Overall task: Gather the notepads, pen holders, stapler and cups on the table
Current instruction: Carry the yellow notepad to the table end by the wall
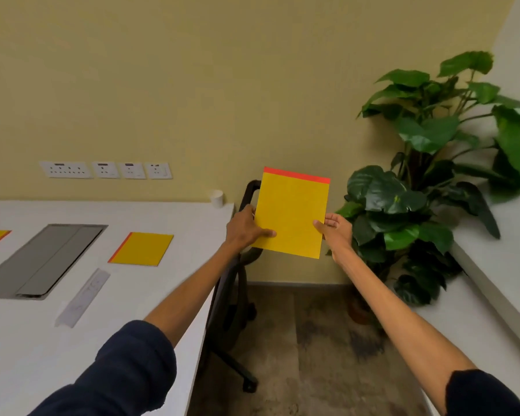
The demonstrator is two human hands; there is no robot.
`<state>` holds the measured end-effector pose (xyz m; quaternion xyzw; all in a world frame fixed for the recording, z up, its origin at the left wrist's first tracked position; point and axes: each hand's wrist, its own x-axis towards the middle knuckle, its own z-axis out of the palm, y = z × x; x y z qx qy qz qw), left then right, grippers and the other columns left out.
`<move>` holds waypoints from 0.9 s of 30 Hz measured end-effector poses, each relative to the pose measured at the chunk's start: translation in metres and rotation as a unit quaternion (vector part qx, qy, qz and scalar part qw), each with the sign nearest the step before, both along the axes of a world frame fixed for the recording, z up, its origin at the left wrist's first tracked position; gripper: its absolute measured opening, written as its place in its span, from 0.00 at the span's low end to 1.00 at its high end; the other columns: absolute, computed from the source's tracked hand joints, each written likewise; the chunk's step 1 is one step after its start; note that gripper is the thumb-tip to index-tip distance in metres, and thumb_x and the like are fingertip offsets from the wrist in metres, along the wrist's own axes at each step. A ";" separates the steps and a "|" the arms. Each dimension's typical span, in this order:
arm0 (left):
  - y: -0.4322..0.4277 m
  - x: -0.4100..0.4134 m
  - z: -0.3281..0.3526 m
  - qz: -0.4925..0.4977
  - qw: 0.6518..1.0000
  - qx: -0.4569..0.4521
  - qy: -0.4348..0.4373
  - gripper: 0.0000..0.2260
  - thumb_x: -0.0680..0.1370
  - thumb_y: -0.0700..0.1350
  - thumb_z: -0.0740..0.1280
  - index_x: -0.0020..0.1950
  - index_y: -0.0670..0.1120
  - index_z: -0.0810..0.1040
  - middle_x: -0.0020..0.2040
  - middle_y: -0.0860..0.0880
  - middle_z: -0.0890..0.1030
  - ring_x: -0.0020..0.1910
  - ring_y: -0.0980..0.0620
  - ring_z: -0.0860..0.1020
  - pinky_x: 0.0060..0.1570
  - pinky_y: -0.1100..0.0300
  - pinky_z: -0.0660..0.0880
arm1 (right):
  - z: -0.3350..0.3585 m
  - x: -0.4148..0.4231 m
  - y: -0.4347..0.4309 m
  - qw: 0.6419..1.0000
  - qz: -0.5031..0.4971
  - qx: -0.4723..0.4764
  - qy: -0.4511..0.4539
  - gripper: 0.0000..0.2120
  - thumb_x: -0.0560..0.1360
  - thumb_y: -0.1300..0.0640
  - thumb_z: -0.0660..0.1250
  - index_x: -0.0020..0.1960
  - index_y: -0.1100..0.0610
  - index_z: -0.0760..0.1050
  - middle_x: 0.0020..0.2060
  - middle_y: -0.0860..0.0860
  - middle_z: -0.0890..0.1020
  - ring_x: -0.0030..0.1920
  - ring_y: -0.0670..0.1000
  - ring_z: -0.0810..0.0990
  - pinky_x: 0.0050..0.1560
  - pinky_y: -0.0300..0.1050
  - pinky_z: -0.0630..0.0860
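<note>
Both arms reach forward, nearly straight, forearms bare below dark sleeves; the left hand pinches the yellow notepad at its left edge, thumb across the front; the right hand grips the right edge, thumb likewise in front.

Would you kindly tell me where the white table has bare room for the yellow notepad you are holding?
Bare white table lies between the flat yellow notepad and the table's right edge, and behind that notepad up to the white paper cup. Leftward is crowded: the grey recessed panel and long white bar.
</note>
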<state>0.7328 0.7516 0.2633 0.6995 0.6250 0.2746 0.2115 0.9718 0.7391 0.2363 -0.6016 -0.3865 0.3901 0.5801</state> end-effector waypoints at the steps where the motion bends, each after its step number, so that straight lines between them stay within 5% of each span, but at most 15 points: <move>1: 0.016 0.002 0.002 0.012 1.000 0.001 -0.005 0.36 0.65 0.61 0.78 0.64 0.45 0.70 0.60 0.45 0.78 0.57 0.44 0.77 0.49 0.52 0.75 | 0.004 0.002 0.021 1.000 0.008 0.002 -0.007 0.17 0.71 0.62 0.76 0.57 0.60 0.76 0.48 0.53 0.82 0.48 0.50 0.80 0.46 0.42 0.78; 6: 0.084 0.009 0.009 0.076 0.996 0.001 -0.048 0.33 0.66 0.60 0.78 0.61 0.44 0.71 0.56 0.46 0.78 0.53 0.45 0.78 0.48 0.51 0.75 | 0.016 0.009 0.119 0.998 0.057 0.015 -0.024 0.16 0.70 0.61 0.76 0.56 0.58 0.76 0.49 0.53 0.82 0.50 0.52 0.80 0.52 0.46 0.79; 10: 0.119 0.006 0.008 0.117 0.985 0.010 -0.124 0.24 0.68 0.56 0.78 0.53 0.47 0.71 0.49 0.50 0.76 0.48 0.49 0.76 0.36 0.59 0.68 | 0.019 0.000 0.173 0.996 0.087 0.020 -0.020 0.17 0.71 0.62 0.75 0.58 0.60 0.76 0.50 0.54 0.81 0.49 0.51 0.79 0.48 0.41 0.76; 18: 0.177 -0.017 -0.002 0.177 0.971 0.027 -0.160 0.31 0.62 0.64 0.71 0.56 0.44 0.76 0.48 0.51 0.77 0.46 0.52 0.76 0.39 0.60 0.72 | 0.013 -0.033 0.260 0.990 0.138 0.006 0.026 0.15 0.71 0.64 0.74 0.57 0.60 0.77 0.49 0.53 0.81 0.48 0.50 0.80 0.44 0.36 0.75; 24: 0.234 -0.053 -0.022 0.253 0.950 0.041 -0.181 0.31 0.62 0.64 0.72 0.55 0.43 0.77 0.48 0.50 0.77 0.47 0.51 0.77 0.36 0.63 0.70 | 0.011 -0.083 0.354 0.981 0.190 0.021 0.030 0.14 0.69 0.66 0.76 0.53 0.57 0.79 0.48 0.57 0.84 0.45 0.52 0.82 0.48 0.45 0.80; 27: 0.264 -0.081 -0.027 0.290 0.937 0.053 -0.189 0.32 0.60 0.66 0.73 0.52 0.43 0.78 0.48 0.49 0.79 0.47 0.50 0.78 0.39 0.56 0.74 | 0.008 -0.120 0.395 0.976 0.216 0.022 0.032 0.14 0.69 0.66 0.75 0.54 0.60 0.80 0.48 0.57 0.84 0.45 0.53 0.83 0.50 0.48 0.81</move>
